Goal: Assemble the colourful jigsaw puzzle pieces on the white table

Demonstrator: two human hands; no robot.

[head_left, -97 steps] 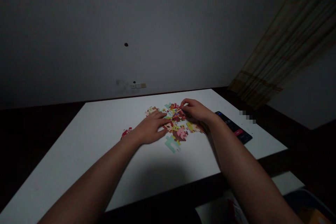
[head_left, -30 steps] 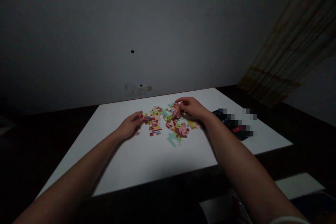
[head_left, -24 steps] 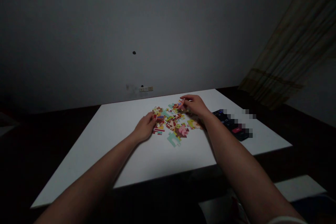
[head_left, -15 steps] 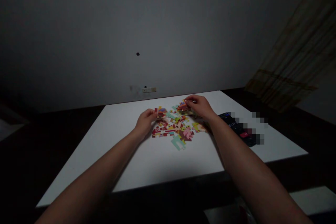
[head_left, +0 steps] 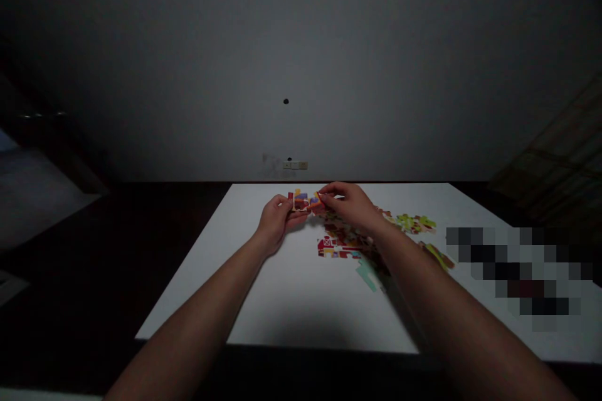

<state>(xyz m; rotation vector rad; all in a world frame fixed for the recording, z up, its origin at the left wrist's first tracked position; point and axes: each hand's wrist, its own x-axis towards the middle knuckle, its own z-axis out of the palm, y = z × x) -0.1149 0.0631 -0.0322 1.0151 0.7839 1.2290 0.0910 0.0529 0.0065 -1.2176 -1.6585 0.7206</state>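
Note:
My left hand [head_left: 277, 222] and my right hand [head_left: 350, 205] meet above the far part of the white table, with their fingertips close together. My left hand pinches a multicoloured jigsaw piece [head_left: 301, 202] in red, blue and yellow. My right hand pinches a red-orange jigsaw piece [head_left: 318, 202] at that piece's right side. Below them lie loose pieces, including a red barn-patterned group [head_left: 338, 247], a mint-green piece [head_left: 365, 277] and a green-yellow group [head_left: 414, 222]. My right forearm hides part of the spread.
The white table [head_left: 324, 319] has a dark floor or surround beyond its edges. A pixelated, blurred object [head_left: 517, 269] lies on the table at right. A wall socket strip [head_left: 295, 165] sits low on the grey wall behind, and a curtain [head_left: 555, 163] hangs dimly at far right.
The view has swung left, shifting the table rightward in the picture. My hands have come together with their pieces, now raised above the table.

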